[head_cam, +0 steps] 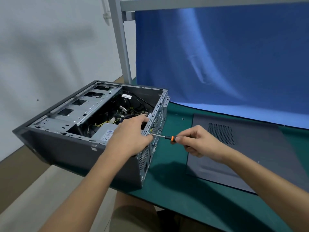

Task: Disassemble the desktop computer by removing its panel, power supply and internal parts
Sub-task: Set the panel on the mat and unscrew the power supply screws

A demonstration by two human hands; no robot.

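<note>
The dark grey computer case point(66, 148) lies on its side with its top open, hanging partly over the table's left edge. Inside I see a silver drive cage point(80, 109), cables and the grey power supply point(107, 131) near the rear wall. My left hand point(130, 136) grips the upper rim of the perforated rear panel point(156, 124). My right hand point(197, 141) holds a screwdriver point(165, 137) with a black and orange handle, its tip against the rear panel just beside my left thumb.
The removed side panel point(237, 151) with a mesh vent lies flat on the green table mat point(170, 190) to the right. Two small screws point(183, 118) lie near the blue curtain point(225, 56). A grey metal post point(122, 39) stands behind the case.
</note>
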